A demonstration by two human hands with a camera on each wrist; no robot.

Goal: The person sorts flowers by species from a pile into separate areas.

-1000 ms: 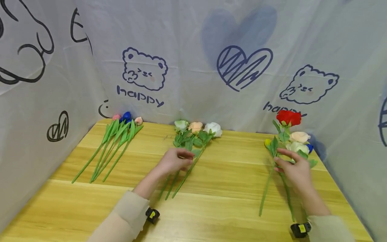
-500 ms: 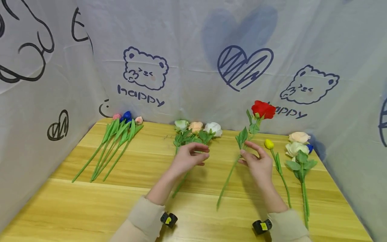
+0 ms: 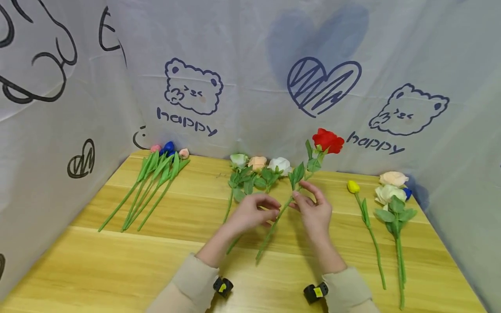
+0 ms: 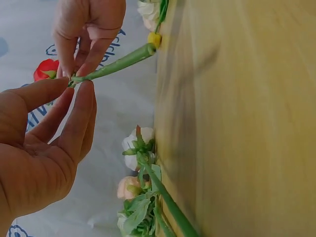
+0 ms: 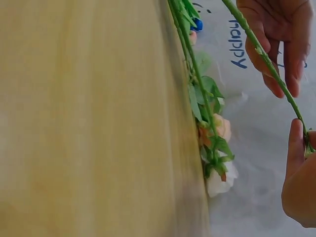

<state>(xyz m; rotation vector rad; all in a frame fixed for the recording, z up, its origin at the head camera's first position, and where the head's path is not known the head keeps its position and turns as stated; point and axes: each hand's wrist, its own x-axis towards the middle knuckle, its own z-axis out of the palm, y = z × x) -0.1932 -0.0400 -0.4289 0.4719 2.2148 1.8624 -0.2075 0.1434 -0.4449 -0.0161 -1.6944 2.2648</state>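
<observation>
Just below the leaves (image 3: 296,175) of the red rose (image 3: 328,141), your right grip (image 3: 315,214) pinches its stem (image 3: 268,237), holding the flower tilted over the surface (image 3: 148,274). Lower along that stem, your left grip (image 3: 249,214) has thumb and fingers parted, tips right at it; whether they touch, you cannot tell. Left of the red rose lie a white rose (image 3: 279,165), a peach rose (image 3: 257,163) and a pale green rose (image 3: 238,160); farther left, pink and blue tulips (image 3: 169,148). Right of it lie a yellow tulip (image 3: 353,187) and, beyond, two pale roses (image 3: 389,194) beside a blue bloom (image 3: 408,193).
</observation>
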